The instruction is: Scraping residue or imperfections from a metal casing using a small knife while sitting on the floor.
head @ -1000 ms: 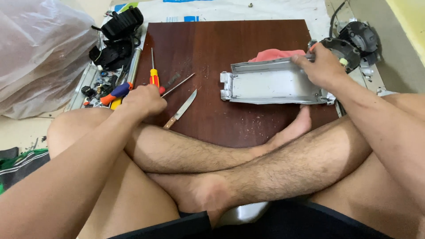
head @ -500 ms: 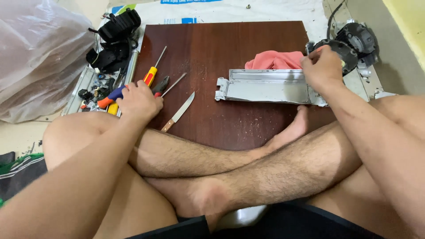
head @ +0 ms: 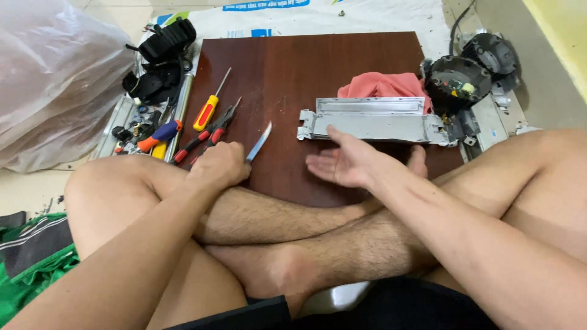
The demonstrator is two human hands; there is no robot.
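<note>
I sit cross-legged on the floor before a dark wooden board [head: 306, 67]. My left hand [head: 219, 166] is closed around the handle of a small knife [head: 259, 142], whose blade points up and to the right over the board. My right hand [head: 342, 162] hovers open, palm up, just in front of a long grey metal housing [head: 373, 120] that lies across the board's right half. It touches nothing. A pink cloth [head: 382, 85] lies bunched behind the housing.
Red-handled pliers [head: 208, 133] and a yellow and red screwdriver [head: 208, 110] lie on the board's left. Black gear [head: 162, 52] and small tools sit beyond its left edge, beside a clear plastic bag [head: 52, 79]. Round black parts [head: 455, 79] lie at right. Green cloth [head: 30, 269] lies at lower left.
My left hand has closed on the knife, which lay loose on the board before. My right hand let go of the housing's right end and came toward me, opening palm up.
</note>
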